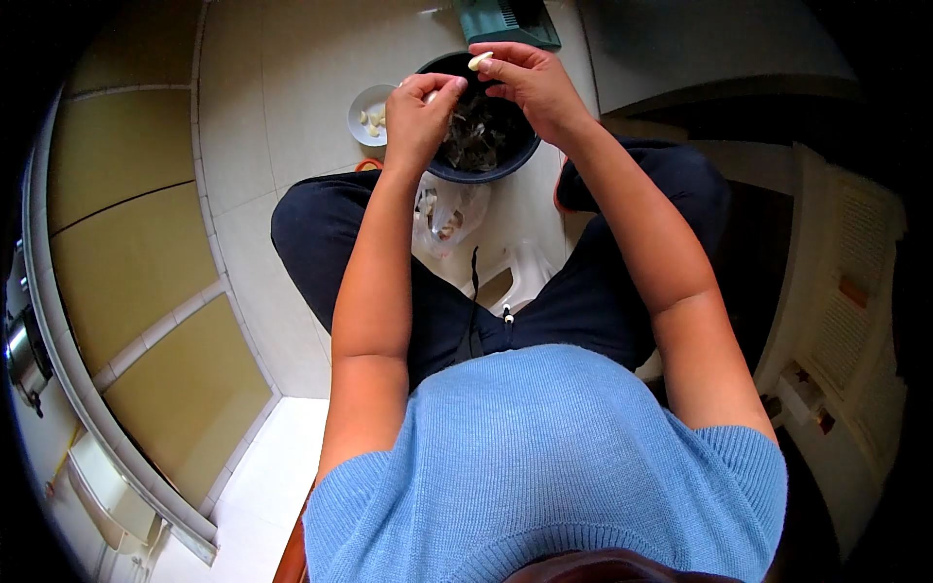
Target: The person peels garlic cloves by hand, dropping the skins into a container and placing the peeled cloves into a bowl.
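Over the right part of a dark round bin (pixel 486 178), my right hand (pixel 525 83) pinches a pale garlic clove (pixel 480 61) between thumb and fingers. My left hand (pixel 420 117) is closed above the bin's left edge, with a small whitish piece partly showing at its fingers. Dark and pale scraps (pixel 474 136) lie inside the bin. Left of my left hand, a white bowl (pixel 357 102) holds several peeled cloves (pixel 372 126). A clear plastic bag (pixel 450 214) with garlic in it lies on the floor between my legs.
A green dustpan (pixel 535 34) is behind the bin. Something orange (pixel 368 165) lies below the bowl. Part of a white stool (pixel 530 272) shows between my legs. Yellowish cabinet doors (pixel 136 214) stand at the left.
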`<act>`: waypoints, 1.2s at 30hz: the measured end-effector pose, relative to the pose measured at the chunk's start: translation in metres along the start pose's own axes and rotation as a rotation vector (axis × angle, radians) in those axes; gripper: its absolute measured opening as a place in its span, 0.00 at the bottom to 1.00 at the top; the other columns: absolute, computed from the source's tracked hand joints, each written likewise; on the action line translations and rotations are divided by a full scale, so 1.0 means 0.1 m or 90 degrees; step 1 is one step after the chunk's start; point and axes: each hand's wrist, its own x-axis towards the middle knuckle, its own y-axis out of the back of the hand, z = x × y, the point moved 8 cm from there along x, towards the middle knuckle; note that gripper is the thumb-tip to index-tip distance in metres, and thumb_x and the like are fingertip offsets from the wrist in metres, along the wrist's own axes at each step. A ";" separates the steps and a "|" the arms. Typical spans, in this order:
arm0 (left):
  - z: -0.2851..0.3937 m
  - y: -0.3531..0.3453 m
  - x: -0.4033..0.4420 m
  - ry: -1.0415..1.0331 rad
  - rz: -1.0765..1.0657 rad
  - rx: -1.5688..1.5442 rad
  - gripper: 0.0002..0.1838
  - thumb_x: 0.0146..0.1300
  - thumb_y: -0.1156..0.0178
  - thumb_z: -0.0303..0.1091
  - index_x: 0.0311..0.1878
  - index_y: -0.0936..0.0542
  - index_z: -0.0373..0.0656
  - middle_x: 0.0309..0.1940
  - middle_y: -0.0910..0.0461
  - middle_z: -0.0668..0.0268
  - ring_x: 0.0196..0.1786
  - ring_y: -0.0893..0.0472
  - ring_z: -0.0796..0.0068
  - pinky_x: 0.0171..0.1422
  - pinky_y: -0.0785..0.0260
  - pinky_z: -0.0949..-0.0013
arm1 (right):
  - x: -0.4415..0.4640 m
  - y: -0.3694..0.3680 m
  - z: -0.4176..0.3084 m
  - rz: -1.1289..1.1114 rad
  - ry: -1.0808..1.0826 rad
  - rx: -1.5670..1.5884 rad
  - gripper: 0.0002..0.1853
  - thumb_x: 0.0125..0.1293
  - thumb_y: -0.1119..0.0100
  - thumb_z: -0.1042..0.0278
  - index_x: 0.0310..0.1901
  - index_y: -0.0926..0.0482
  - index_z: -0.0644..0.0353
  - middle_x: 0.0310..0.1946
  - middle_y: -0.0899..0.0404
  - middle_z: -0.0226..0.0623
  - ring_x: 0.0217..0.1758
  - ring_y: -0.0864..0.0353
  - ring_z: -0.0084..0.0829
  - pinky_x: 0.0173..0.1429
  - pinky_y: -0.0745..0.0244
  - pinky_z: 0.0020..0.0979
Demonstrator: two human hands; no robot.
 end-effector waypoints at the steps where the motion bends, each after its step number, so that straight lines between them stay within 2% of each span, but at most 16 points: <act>1: 0.03 0.01 0.00 -0.027 0.014 -0.032 0.12 0.54 0.36 0.36 0.38 0.17 0.38 0.31 0.20 0.60 0.37 0.22 0.69 0.46 0.32 0.72 | -0.01 0.00 -0.02 0.002 0.012 -0.032 0.13 0.60 0.40 0.69 0.46 0.20 0.60 0.37 0.19 0.31 0.39 0.22 0.20 0.41 0.27 0.22; 5: 0.19 -0.01 -0.03 -0.060 0.017 -0.143 0.14 0.52 0.32 0.35 0.41 0.18 0.39 0.33 0.19 0.61 0.36 0.22 0.73 0.44 0.31 0.73 | -0.01 -0.02 0.07 -0.025 -0.007 -0.066 0.13 0.60 0.40 0.68 0.45 0.20 0.64 0.35 0.19 0.33 0.37 0.22 0.20 0.40 0.27 0.21; 7: 0.19 0.03 -0.05 -0.100 0.015 -0.093 0.14 0.52 0.32 0.35 0.40 0.18 0.38 0.32 0.19 0.63 0.36 0.22 0.77 0.42 0.31 0.75 | -0.02 -0.05 0.13 -0.059 -0.022 -0.048 0.13 0.61 0.41 0.68 0.44 0.21 0.66 0.36 0.19 0.34 0.35 0.22 0.21 0.39 0.27 0.20; 9: 0.18 0.07 -0.11 -0.070 -0.009 -0.053 0.14 0.53 0.32 0.36 0.39 0.17 0.37 0.30 0.19 0.64 0.36 0.23 0.78 0.41 0.32 0.76 | -0.05 -0.09 0.25 -0.076 -0.090 -0.055 0.12 0.64 0.44 0.68 0.47 0.21 0.63 0.35 0.20 0.30 0.36 0.24 0.18 0.42 0.28 0.18; 11: 0.03 0.16 -0.10 -0.013 0.000 -0.096 0.13 0.52 0.32 0.36 0.37 0.17 0.36 0.27 0.19 0.65 0.33 0.23 0.80 0.39 0.32 0.76 | -0.08 -0.17 0.31 -0.089 -0.127 -0.042 0.14 0.64 0.44 0.66 0.48 0.21 0.63 0.36 0.20 0.31 0.37 0.24 0.18 0.42 0.28 0.19; 13: -0.42 0.49 0.03 0.136 0.075 -0.027 0.08 0.56 0.35 0.33 0.35 0.17 0.38 0.29 0.20 0.70 0.31 0.25 0.83 0.36 0.33 0.80 | -0.07 -0.12 0.27 -0.004 -0.086 -0.148 0.15 0.64 0.44 0.64 0.49 0.22 0.64 0.39 0.21 0.32 0.39 0.24 0.19 0.43 0.28 0.21; 16: -1.41 1.00 0.10 0.205 0.140 0.022 0.10 0.54 0.34 0.34 0.34 0.18 0.37 0.28 0.20 0.67 0.26 0.24 0.81 0.31 0.32 0.78 | -0.05 -0.15 0.30 -0.022 -0.086 -0.222 0.15 0.63 0.43 0.65 0.48 0.22 0.64 0.39 0.21 0.32 0.40 0.25 0.19 0.42 0.29 0.21; 18: -1.89 1.19 -0.05 0.334 0.198 0.117 0.09 0.51 0.36 0.35 0.30 0.17 0.38 0.19 0.21 0.64 0.17 0.25 0.78 0.24 0.31 0.72 | -0.01 -0.19 0.31 -0.021 -0.047 -0.303 0.12 0.63 0.43 0.66 0.43 0.20 0.64 0.34 0.21 0.29 0.36 0.25 0.18 0.41 0.30 0.20; 19: -1.81 1.16 -0.09 0.352 0.186 0.178 0.10 0.49 0.36 0.34 0.30 0.18 0.36 0.17 0.22 0.64 0.13 0.27 0.77 0.20 0.31 0.70 | 0.02 -0.22 0.32 -0.023 -0.047 -0.303 0.12 0.63 0.43 0.66 0.43 0.20 0.64 0.34 0.21 0.29 0.36 0.25 0.18 0.41 0.30 0.20; 21: -2.39 1.02 -0.10 0.456 0.177 0.018 0.10 0.48 0.36 0.33 0.30 0.19 0.35 0.18 0.21 0.63 0.16 0.25 0.75 0.22 0.31 0.69 | 0.01 -0.24 0.34 -0.012 -0.074 -0.284 0.09 0.63 0.43 0.67 0.39 0.20 0.64 0.29 0.22 0.27 0.33 0.26 0.17 0.40 0.30 0.20; 24: -3.61 0.87 0.04 0.528 0.199 0.062 0.10 0.47 0.35 0.32 0.30 0.19 0.35 0.20 0.21 0.63 0.20 0.23 0.72 0.25 0.31 0.67 | -0.02 -0.26 0.38 -0.033 -0.083 -0.285 0.08 0.64 0.44 0.68 0.37 0.20 0.64 0.28 0.23 0.27 0.31 0.27 0.16 0.38 0.31 0.19; 27: -3.64 0.68 0.05 0.619 0.242 0.018 0.10 0.45 0.34 0.32 0.29 0.19 0.35 0.23 0.20 0.62 0.24 0.22 0.70 0.30 0.30 0.65 | -0.07 -0.23 0.55 -0.053 -0.125 -0.221 0.09 0.65 0.46 0.68 0.39 0.20 0.65 0.29 0.23 0.27 0.32 0.27 0.16 0.39 0.30 0.19; 28: -3.93 0.59 0.06 0.613 0.289 -0.073 0.10 0.46 0.35 0.32 0.29 0.19 0.35 0.24 0.20 0.63 0.24 0.22 0.70 0.30 0.30 0.65 | -0.07 -0.22 0.57 -0.050 -0.151 -0.240 0.09 0.65 0.46 0.68 0.39 0.20 0.64 0.30 0.22 0.28 0.33 0.27 0.16 0.40 0.30 0.19; 31: -4.27 0.47 0.25 0.553 0.263 -0.067 0.11 0.47 0.36 0.33 0.30 0.19 0.35 0.24 0.20 0.62 0.24 0.23 0.70 0.30 0.30 0.65 | -0.06 -0.25 0.60 -0.049 -0.193 -0.280 0.10 0.65 0.46 0.68 0.41 0.20 0.65 0.31 0.22 0.28 0.33 0.26 0.17 0.41 0.29 0.20; 32: -4.25 0.47 0.31 0.581 0.192 0.033 0.11 0.48 0.36 0.34 0.29 0.19 0.35 0.24 0.20 0.62 0.22 0.23 0.70 0.28 0.30 0.66 | -0.05 -0.26 0.61 -0.059 -0.201 -0.297 0.10 0.65 0.46 0.68 0.41 0.20 0.65 0.31 0.22 0.29 0.33 0.26 0.17 0.41 0.29 0.20; 36: -4.11 0.47 0.34 0.565 0.194 0.027 0.12 0.52 0.37 0.37 0.27 0.20 0.35 0.24 0.20 0.60 0.22 0.23 0.70 0.28 0.31 0.65 | 0.02 -0.30 0.61 -0.065 -0.205 -0.314 0.10 0.65 0.46 0.69 0.41 0.21 0.66 0.30 0.22 0.29 0.33 0.26 0.17 0.41 0.29 0.20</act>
